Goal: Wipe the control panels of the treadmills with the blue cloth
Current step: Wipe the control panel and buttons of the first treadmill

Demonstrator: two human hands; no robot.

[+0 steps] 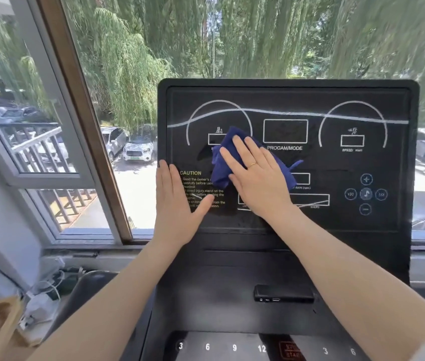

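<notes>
Two flat, straight-fingered hands on the black control panel (284, 162), window (133, 74) behind.

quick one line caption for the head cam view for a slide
Right hand presses a blue cloth flat on a treadmill control panel while the left hand rests on its edge.

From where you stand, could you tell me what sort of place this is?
Probably a gym or exercise room on an upper floor. A treadmill control panel with speed and program displays stands before a large window overlooking parked cars; the right hand presses a blue cloth on it.
</notes>
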